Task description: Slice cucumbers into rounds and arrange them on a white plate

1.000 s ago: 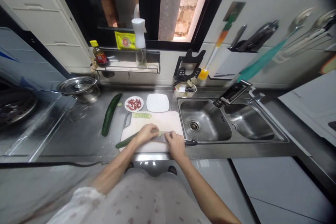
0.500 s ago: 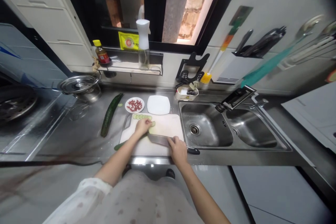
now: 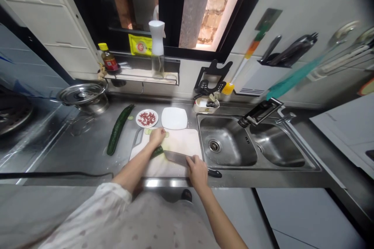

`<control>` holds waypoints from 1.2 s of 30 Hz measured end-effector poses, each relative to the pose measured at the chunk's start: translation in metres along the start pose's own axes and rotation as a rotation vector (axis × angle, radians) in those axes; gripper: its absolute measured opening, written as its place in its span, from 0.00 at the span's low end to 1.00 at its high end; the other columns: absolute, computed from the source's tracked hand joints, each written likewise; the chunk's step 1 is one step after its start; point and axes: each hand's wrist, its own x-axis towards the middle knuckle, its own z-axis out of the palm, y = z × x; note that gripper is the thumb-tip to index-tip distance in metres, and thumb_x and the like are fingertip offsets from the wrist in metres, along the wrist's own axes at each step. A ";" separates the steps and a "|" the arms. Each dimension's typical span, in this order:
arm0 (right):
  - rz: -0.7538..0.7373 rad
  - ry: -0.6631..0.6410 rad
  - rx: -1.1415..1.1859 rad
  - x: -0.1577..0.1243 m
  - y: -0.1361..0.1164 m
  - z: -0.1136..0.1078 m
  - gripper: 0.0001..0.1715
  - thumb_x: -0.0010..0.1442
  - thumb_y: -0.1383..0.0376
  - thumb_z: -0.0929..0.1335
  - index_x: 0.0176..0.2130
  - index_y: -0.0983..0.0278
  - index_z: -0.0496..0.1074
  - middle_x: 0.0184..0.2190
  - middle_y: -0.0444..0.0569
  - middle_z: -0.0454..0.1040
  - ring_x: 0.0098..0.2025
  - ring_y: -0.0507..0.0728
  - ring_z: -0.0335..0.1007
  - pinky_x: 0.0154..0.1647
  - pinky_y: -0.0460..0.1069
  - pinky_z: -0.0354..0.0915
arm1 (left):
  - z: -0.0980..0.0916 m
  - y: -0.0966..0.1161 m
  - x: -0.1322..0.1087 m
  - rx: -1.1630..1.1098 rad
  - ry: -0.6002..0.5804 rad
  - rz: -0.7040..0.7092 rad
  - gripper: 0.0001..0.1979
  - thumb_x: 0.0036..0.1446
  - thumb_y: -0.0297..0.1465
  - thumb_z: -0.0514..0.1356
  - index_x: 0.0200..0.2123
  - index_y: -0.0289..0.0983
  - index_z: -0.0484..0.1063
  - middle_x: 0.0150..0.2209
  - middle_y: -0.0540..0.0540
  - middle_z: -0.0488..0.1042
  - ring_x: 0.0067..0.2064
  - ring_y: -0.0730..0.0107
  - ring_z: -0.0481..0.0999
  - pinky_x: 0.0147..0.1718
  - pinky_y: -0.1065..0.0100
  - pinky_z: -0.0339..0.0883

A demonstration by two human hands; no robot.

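My right hand [image 3: 198,169] is wrapped round the handle of a wide knife [image 3: 176,157], its blade lying low over the white cutting board [image 3: 187,140]. Over the board's upper left part is my left hand [image 3: 157,137], fingers bent together beside a row of pale green slices [image 3: 148,131]; whatever its fingertips hold is hidden. A cut piece of cucumber [image 3: 157,151] lies below that hand, partly under the forearm, near the blade's tip. The black handle of a second knife [image 3: 214,173] sticks out at the board's lower right corner.
A whole cucumber [image 3: 119,130] lies left of the board. Behind it are a plate of chopped red pieces [image 3: 147,118] and a white square plate [image 3: 174,118]. A double sink [image 3: 230,140] is at the right, a lidded pot [image 3: 84,97] at the back left.
My left hand has moved up the board to the row of slices, and the cut cucumber piece now shows below it. The knife stays nearly in place in my right hand.
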 end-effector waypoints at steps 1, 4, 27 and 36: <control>0.001 0.001 0.004 0.000 0.001 0.000 0.23 0.62 0.69 0.64 0.55 0.56 0.69 0.44 0.53 0.67 0.40 0.56 0.62 0.39 0.50 0.51 | 0.000 0.001 0.001 0.020 0.000 0.017 0.09 0.56 0.30 0.55 0.34 0.36 0.75 0.35 0.42 0.77 0.37 0.63 0.74 0.35 0.68 0.61; 0.002 0.004 0.012 0.000 0.002 0.000 0.24 0.61 0.70 0.64 0.55 0.56 0.69 0.44 0.52 0.67 0.39 0.56 0.62 0.39 0.49 0.51 | -0.001 0.001 0.001 0.060 -0.002 0.091 0.10 0.58 0.29 0.54 0.37 0.36 0.75 0.36 0.41 0.77 0.39 0.62 0.74 0.37 0.67 0.61; 0.015 0.013 0.067 0.008 0.002 -0.001 0.21 0.61 0.69 0.64 0.53 0.56 0.71 0.42 0.51 0.67 0.38 0.54 0.62 0.38 0.48 0.51 | -0.015 -0.015 -0.003 0.121 -0.101 0.285 0.13 0.62 0.30 0.53 0.44 0.39 0.76 0.43 0.42 0.72 0.49 0.60 0.65 0.48 0.64 0.58; 0.099 0.005 0.184 0.010 -0.003 -0.003 0.17 0.66 0.66 0.59 0.46 0.60 0.74 0.36 0.47 0.67 0.29 0.49 0.61 0.31 0.46 0.51 | -0.019 -0.023 -0.016 -0.015 0.026 0.219 0.13 0.60 0.32 0.55 0.45 0.39 0.76 0.45 0.42 0.74 0.49 0.59 0.69 0.51 0.62 0.61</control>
